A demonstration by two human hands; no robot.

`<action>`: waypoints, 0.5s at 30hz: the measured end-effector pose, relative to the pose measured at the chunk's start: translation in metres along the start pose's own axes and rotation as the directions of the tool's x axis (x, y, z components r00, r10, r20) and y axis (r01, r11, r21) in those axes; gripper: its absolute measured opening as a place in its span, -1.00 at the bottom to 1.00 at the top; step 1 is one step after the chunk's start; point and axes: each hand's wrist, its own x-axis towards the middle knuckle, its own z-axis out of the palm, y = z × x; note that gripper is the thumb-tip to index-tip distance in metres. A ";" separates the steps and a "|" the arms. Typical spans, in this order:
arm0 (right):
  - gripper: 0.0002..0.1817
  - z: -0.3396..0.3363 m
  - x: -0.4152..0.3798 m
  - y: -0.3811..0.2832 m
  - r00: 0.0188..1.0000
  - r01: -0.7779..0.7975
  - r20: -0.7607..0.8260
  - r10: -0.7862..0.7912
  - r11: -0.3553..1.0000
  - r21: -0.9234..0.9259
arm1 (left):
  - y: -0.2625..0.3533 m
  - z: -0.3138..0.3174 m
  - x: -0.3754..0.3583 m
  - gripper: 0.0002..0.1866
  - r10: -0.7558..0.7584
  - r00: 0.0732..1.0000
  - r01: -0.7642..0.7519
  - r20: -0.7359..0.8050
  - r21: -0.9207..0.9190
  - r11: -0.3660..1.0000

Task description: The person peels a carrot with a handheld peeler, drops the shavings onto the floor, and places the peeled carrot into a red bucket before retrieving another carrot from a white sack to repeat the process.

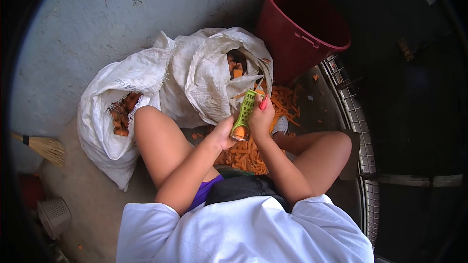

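My left hand (225, 132) is closed around an orange vegetable piece (240, 132), mostly hidden by the fingers and tool. A green hand tool, like a peeler with a hole-dotted handle (247, 108), slants above it, with its lower end over the piece. My right hand (262, 119) is closed along the green handle; its fingers are partly hidden. A small red part (263, 102) shows at its thumb, and I cannot make out what it is. Below both hands lies a heap of orange peel strips (243, 156), and more are scattered toward the bucket.
Two white woven sacks (109, 131) (204, 78) stand ahead and left, open, with orange-brown pieces inside. A dark red bucket (302, 34) stands at the far right by the wall. Wire mesh (363, 136) runs along the right. A broom (46, 148) and grey basket (53, 216) are at left.
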 end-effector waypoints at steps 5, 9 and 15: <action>-0.74 -0.004 0.011 -0.001 0.984 0.119 -0.115 -0.135 0.983 -0.137 | 0.005 -0.005 0.000 -0.61 -0.059 0.989 0.035 0.137 0.173 0.984; -0.74 -0.036 0.068 0.026 0.925 0.064 -0.326 -0.194 0.927 -0.370 | 0.000 0.022 -0.031 -0.59 -0.164 0.986 0.162 -0.017 0.277 0.947; -0.74 -0.050 0.076 0.046 0.952 -0.035 -0.298 0.067 0.993 0.111 | 0.005 0.003 -0.014 -0.59 -0.127 0.991 0.119 0.043 0.161 0.980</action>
